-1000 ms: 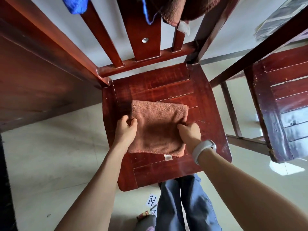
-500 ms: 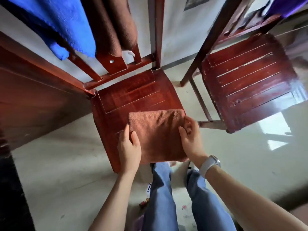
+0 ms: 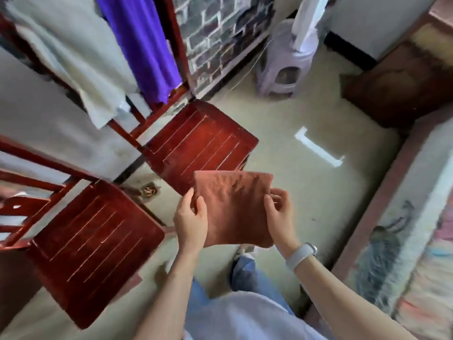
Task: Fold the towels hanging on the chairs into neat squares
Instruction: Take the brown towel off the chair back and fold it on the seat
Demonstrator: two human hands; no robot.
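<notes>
At the far left, the near chair [image 3: 95, 251] stands on the floor [image 3: 318, 192] with its slatted seat bare. Just beyond it, the second chair [image 3: 201, 141] also has a bare seat; a white towel [image 3: 81, 62] and a purple towel [image 3: 144, 45] hang side by side over its backrest, the white one to the left.

The folded brown towel [image 3: 235, 207] is held in the air, clear of both chairs, above the floor and overlapping the front corner of the second chair's seat in this view. It forms a roughly square pad.

The left hand [image 3: 191, 222] grips the towel's left edge, thumb on the upper face and fingers underneath. The right hand [image 3: 279, 217] grips the right edge with the fingers curled over the edge. A white wristband [image 3: 300, 256] sits on the right wrist.

Further right, a pale plastic stool [image 3: 286, 65] stands on the floor near the brick-pattern wall [image 3: 220, 33]. At the right edge of the view lies a bed [image 3: 404, 241] with a patterned cover.
</notes>
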